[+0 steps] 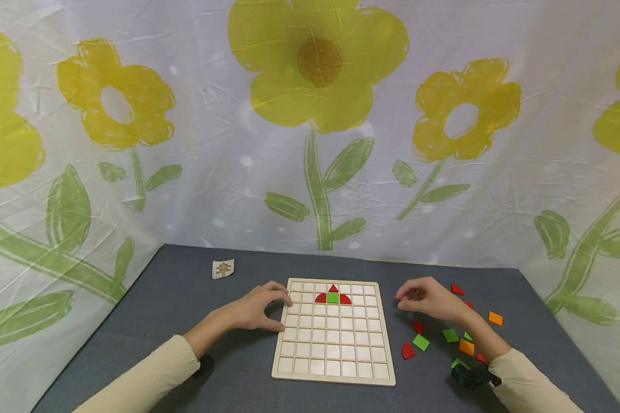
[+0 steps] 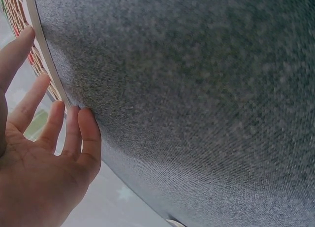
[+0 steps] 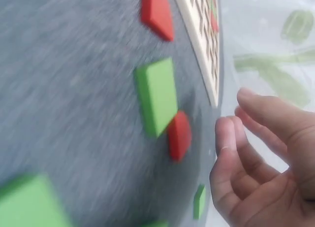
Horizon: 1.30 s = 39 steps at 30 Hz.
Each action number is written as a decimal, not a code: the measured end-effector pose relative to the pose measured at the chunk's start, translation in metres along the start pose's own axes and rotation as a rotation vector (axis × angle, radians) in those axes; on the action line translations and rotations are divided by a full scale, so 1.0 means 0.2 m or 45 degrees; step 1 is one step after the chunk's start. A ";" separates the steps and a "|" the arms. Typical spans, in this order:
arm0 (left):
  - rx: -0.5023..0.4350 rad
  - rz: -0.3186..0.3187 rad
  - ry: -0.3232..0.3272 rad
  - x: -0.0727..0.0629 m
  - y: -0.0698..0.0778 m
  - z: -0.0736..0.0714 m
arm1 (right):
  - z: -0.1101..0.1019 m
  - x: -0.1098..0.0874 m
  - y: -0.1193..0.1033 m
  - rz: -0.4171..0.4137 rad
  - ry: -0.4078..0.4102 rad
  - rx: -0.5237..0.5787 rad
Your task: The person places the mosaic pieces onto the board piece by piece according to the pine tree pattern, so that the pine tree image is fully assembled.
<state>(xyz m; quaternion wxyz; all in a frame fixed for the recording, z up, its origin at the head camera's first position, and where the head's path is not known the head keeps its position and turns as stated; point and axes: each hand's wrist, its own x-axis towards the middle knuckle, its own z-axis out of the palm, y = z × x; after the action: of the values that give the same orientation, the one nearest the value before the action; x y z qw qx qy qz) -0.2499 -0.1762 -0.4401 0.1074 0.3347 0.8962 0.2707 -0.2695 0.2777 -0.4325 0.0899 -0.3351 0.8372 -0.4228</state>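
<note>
A pale wooden grid board (image 1: pixel 303 367) lies on the table, with a green square (image 1: pixel 333 297), a red triangle (image 1: pixel 333 288) above it and red quarter-round pieces (image 1: pixel 321 298) at both sides in its upper rows. My left hand (image 1: pixel 260 307) is spread along the board's left edge, thumb and fingertips at the rim; the left wrist view shows its fingers (image 2: pixel 74 131) relaxed. To the right of the board, my right hand (image 1: pixel 430 297) hovers over the table, fingers loosely bent, thumb apart from them. Nothing shows between its fingers in the right wrist view.
Loose pieces lie scattered right of the board, among them a green square (image 1: pixel 421 342), a red quarter-round (image 1: pixel 408 350) and an orange square (image 1: pixel 495 318). Some lie under my right forearm. A small patterned card (image 1: pixel 223 268) lies at the back left. Behind the table hangs a flowered cloth (image 1: pixel 212 143).
</note>
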 end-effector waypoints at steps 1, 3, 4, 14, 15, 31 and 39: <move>-0.001 -0.001 0.001 0.00 0.00 0.00 | -0.01 -0.02 0.01 0.005 0.003 0.004; -0.004 -0.003 0.001 0.00 0.00 0.00 | -0.03 -0.06 0.02 0.025 0.005 0.012; -0.007 -0.006 0.001 0.00 0.00 0.00 | -0.03 -0.08 0.02 0.037 0.004 0.022; -0.018 0.004 0.004 -0.01 -0.01 0.00 | -0.11 -0.26 0.04 0.103 0.017 0.030; -0.019 0.009 0.004 -0.01 -0.01 0.00 | -0.12 -0.28 0.04 0.119 0.020 0.040; -0.023 -0.008 0.000 0.00 -0.02 0.00 | -0.20 -0.49 0.10 0.079 -0.039 0.156; -0.017 -0.003 0.003 0.00 -0.02 0.01 | -0.20 -0.56 0.12 0.092 -0.043 0.092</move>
<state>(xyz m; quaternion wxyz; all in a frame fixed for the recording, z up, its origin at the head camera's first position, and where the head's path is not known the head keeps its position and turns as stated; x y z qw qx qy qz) -0.2521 -0.1779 -0.4432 0.1090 0.3327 0.8948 0.2770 -0.2134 0.3858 -0.4411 0.1315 -0.3082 0.8312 -0.4436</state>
